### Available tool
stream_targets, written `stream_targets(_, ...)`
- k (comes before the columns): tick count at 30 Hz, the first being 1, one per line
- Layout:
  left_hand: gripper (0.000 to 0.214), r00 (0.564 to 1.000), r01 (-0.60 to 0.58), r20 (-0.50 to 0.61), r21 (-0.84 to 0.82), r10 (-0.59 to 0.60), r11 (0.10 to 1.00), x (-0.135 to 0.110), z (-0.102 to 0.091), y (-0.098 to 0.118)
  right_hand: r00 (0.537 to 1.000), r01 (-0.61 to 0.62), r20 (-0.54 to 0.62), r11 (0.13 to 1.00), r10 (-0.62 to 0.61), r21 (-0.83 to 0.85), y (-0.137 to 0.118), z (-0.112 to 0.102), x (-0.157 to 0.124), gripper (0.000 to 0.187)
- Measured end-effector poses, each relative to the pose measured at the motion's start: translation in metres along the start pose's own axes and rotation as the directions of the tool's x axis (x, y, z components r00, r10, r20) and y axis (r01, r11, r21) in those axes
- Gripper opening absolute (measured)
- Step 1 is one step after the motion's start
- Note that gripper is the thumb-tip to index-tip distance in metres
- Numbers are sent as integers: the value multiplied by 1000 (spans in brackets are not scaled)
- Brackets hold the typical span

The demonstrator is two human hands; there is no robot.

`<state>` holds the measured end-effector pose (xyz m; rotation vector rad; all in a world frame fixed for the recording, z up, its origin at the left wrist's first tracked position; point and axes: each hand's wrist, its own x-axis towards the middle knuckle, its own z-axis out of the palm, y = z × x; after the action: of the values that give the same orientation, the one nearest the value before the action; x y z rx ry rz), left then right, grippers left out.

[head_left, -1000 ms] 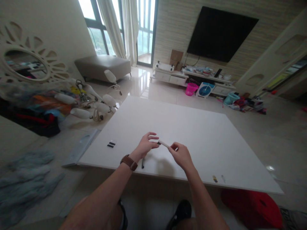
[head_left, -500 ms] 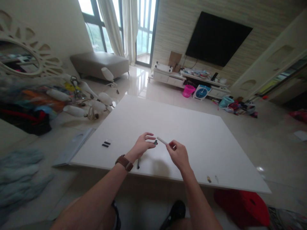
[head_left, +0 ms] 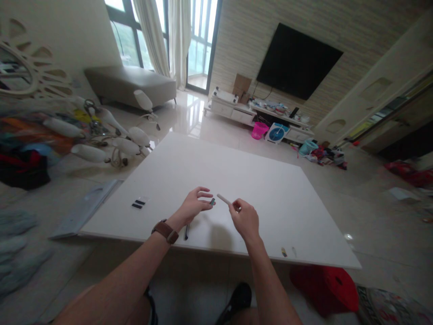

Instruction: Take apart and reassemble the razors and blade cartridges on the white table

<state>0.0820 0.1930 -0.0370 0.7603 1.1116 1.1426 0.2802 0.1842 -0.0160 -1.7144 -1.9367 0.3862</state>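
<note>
Over the white table (head_left: 237,174), my left hand (head_left: 194,205) pinches a small dark piece with a teal patch (head_left: 212,202) at its fingertips, the other fingers spread above. My right hand (head_left: 246,219) is closed on the lower end of a slim pale grey stick (head_left: 223,198). The stick's free tip points at the dark piece, with a narrow gap between. Below my left wrist lies a thin black tool (head_left: 186,231), partly hidden by the hand. Two black strips (head_left: 138,204) rest on the left of the table.
Small yellow-and-dark (head_left: 283,252) and clear (head_left: 294,251) pieces lie near the front right edge. A red stool (head_left: 326,289) sits under that corner. A lamp with several white shades (head_left: 125,146) stands at left; a grey panel (head_left: 84,212) leans out beside the table.
The camera has turned slightly, so the room sits further left in view. My hands keep their holds; the gap between stick tip and dark piece looks slightly wider.
</note>
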Motion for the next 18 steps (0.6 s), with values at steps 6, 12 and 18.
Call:
stream_targets(6,53,1000,-2,1,1,2,1000,0,0,-1,989,90,112,993,-99,82,-2,-2,0,23)
stream_targets(12,54,1000,7,13,-25,-7,1000,-2,2,1,1000,20,-10,1000,-19,14,-1,-2,1,20)
stream_targets(18,53,1000,10,8,18,-10,1000,-2,2,3,1000,3,-17,1000,-3,-22,1,-4,2,20)
